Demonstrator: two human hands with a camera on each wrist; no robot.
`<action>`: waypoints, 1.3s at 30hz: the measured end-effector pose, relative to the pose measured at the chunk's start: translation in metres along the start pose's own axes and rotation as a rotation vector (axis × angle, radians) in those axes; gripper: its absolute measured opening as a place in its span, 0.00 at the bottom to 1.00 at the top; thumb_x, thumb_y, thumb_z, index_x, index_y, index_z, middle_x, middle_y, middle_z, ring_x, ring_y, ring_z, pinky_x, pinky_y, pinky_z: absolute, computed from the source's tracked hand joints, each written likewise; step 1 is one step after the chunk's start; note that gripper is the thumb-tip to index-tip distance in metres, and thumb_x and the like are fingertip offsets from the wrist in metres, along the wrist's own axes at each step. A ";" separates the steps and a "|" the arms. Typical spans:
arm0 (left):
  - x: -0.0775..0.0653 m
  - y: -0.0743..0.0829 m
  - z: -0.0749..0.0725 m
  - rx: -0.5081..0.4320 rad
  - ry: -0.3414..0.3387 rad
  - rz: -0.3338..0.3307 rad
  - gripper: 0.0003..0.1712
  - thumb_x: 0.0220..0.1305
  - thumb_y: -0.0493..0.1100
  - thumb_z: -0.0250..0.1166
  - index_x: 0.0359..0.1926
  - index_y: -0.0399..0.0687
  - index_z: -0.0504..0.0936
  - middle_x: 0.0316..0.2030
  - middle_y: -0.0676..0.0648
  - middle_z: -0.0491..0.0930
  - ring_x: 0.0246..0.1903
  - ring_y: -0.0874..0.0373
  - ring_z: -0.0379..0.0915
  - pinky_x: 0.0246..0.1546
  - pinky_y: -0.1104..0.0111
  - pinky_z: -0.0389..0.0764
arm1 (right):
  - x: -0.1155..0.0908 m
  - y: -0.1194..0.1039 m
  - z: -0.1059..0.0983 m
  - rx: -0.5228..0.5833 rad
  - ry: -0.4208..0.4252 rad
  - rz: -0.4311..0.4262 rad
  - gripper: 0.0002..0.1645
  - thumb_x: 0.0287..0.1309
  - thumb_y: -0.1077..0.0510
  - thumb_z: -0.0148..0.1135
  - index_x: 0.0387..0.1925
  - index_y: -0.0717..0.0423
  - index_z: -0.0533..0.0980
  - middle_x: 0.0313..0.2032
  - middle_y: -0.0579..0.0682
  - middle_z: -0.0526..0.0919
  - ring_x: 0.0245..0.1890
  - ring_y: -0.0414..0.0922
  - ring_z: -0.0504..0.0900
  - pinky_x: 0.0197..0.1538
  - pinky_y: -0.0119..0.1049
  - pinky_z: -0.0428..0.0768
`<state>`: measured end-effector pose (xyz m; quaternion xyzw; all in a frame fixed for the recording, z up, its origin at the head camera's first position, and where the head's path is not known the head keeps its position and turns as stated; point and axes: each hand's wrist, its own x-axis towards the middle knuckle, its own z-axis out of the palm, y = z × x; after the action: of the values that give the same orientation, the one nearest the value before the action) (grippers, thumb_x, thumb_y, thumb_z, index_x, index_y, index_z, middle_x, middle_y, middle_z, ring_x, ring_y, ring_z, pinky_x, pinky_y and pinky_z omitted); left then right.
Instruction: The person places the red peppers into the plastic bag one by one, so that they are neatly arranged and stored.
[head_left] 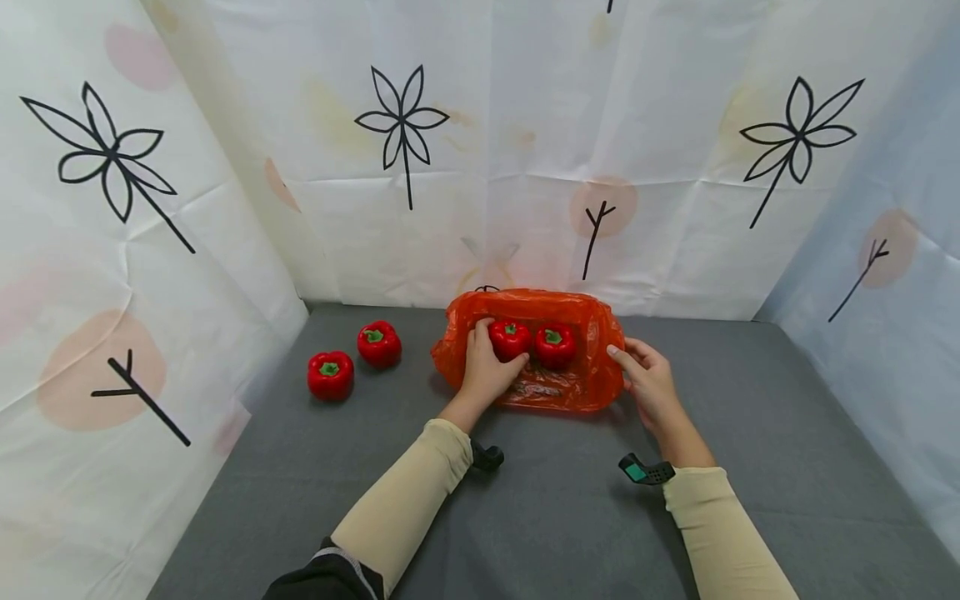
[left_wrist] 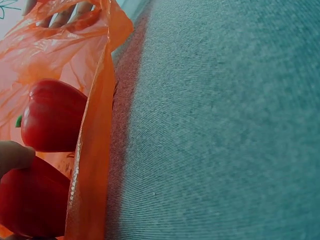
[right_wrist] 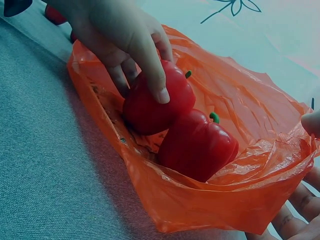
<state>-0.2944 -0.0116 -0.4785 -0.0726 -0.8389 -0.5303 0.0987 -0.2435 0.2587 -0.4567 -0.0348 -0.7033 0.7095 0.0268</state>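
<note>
An orange plastic bag (head_left: 600, 392) lies spread open on the grey table, with two red bell peppers inside. My left hand (head_left: 486, 367) reaches into the bag and grips the left bell pepper (right_wrist: 165, 107), thumb on its near side. Touching it is the other bell pepper (right_wrist: 200, 145), green stem up. At the bag's right edge my right hand (head_left: 652, 383) pinches the thin plastic; in the right wrist view its thumb is inside the rim and its fingers are outside. The left wrist view shows both peppers behind the bag's raised near wall (left_wrist: 92, 165).
Two more red bell peppers stand on the table left of the bag, one nearer (head_left: 330, 385) and one farther back (head_left: 381, 354). A white cloth (head_left: 525, 125) with drawn flowers hangs behind and along both sides of the grey table (head_left: 555, 517).
</note>
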 end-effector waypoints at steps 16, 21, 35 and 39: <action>0.003 -0.002 0.005 0.006 0.000 0.006 0.50 0.60 0.45 0.79 0.76 0.43 0.58 0.67 0.35 0.67 0.69 0.40 0.68 0.73 0.47 0.73 | -0.002 -0.001 0.001 -0.020 0.007 0.001 0.28 0.74 0.45 0.66 0.64 0.58 0.75 0.44 0.34 0.83 0.45 0.35 0.82 0.46 0.27 0.87; 0.002 -0.002 0.003 0.003 -0.007 -0.001 0.54 0.58 0.45 0.80 0.77 0.44 0.57 0.70 0.35 0.66 0.72 0.40 0.66 0.75 0.46 0.70 | -0.002 -0.001 0.001 -0.002 0.002 -0.008 0.26 0.74 0.46 0.65 0.63 0.58 0.75 0.44 0.34 0.84 0.45 0.35 0.83 0.45 0.27 0.87; -0.010 -0.001 0.000 -0.005 0.005 -0.005 0.54 0.56 0.44 0.81 0.76 0.42 0.58 0.69 0.33 0.66 0.72 0.38 0.66 0.75 0.43 0.70 | -0.003 0.000 0.001 0.002 -0.004 -0.023 0.24 0.74 0.47 0.66 0.61 0.57 0.76 0.43 0.34 0.84 0.44 0.35 0.83 0.44 0.28 0.87; -0.015 -0.001 -0.003 -0.009 0.000 -0.013 0.54 0.57 0.45 0.81 0.76 0.42 0.58 0.70 0.34 0.66 0.72 0.38 0.66 0.75 0.44 0.70 | -0.003 -0.001 0.001 -0.010 -0.004 -0.021 0.26 0.74 0.47 0.65 0.63 0.59 0.75 0.44 0.34 0.84 0.45 0.35 0.83 0.45 0.27 0.87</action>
<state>-0.2800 -0.0146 -0.4817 -0.0677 -0.8369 -0.5347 0.0952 -0.2409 0.2570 -0.4559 -0.0260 -0.7073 0.7057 0.0328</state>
